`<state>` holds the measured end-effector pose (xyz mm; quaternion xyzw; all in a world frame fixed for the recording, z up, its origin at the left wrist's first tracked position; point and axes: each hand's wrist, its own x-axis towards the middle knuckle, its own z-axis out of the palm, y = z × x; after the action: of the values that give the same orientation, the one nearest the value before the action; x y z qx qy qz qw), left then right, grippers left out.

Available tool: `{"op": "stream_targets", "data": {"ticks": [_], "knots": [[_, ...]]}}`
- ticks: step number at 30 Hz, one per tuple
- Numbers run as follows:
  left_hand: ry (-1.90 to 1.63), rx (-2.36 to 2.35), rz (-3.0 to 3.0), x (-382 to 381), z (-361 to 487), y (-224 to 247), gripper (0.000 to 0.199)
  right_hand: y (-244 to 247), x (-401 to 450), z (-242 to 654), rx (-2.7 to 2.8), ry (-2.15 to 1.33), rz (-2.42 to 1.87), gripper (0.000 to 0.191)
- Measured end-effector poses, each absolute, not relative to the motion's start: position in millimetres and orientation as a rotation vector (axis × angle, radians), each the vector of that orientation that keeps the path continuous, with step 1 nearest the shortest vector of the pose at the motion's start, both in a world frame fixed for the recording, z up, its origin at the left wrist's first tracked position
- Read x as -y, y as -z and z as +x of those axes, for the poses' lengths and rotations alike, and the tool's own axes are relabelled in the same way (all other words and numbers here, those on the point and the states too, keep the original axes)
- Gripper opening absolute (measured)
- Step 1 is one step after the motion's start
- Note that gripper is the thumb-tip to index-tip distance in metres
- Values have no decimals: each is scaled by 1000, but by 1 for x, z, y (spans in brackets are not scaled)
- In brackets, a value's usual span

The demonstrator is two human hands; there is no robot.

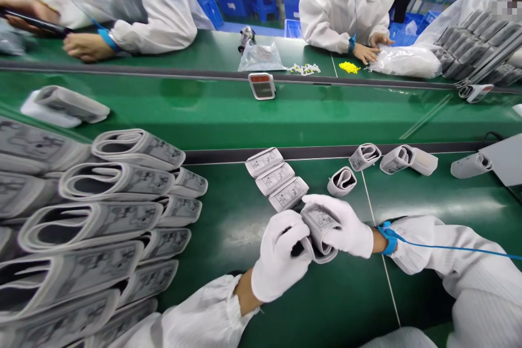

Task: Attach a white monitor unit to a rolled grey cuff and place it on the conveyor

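Observation:
Both of my hands wear white gloves and hold one rolled grey blood pressure cuff [320,219] with a printed diagram, above the green bench. My left hand [282,255] grips the cuff's lower left edge, fingers curled. Around its right side my right hand [346,225] is closed, the thumb near the rolled opening. Just beyond the hands, three folded cuffs [269,181] lie side by side, printed faces up. A loosely rolled cuff [341,181] stands close behind my right hand, and another rolled cuff [365,157] lies farther back.
Rolled cuffs [110,223] are stacked high on the left. More cuffs [408,160] lie at the back right. A small white-framed device [261,87] is on the green conveyor [196,119]. Across it, co-workers sit near a plastic bag [261,57] and yellow pieces [349,67]. A blue cord [460,250] trails from my right wrist.

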<state>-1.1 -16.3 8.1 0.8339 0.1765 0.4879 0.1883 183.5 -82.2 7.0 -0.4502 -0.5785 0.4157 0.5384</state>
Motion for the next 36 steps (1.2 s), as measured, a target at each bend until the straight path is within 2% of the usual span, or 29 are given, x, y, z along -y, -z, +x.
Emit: {"op": "stream_targets", "data": {"ticks": [12,26,32,36], "knots": [[-1340,-491,2353,15,1,-5,33,-5,81,182,1318,-1064,-1101,68],[-1287,-490,2453,10,-5,-2,35,-12,80,183,1268,-1134,-1015,64],[-1212,-539,2540,4,-10,-5,27,-16,80,180,1186,-1155,-942,81],[-1188,-519,2561,2,-10,-6,20,-13,78,178,1143,-1186,-1009,84]]}}
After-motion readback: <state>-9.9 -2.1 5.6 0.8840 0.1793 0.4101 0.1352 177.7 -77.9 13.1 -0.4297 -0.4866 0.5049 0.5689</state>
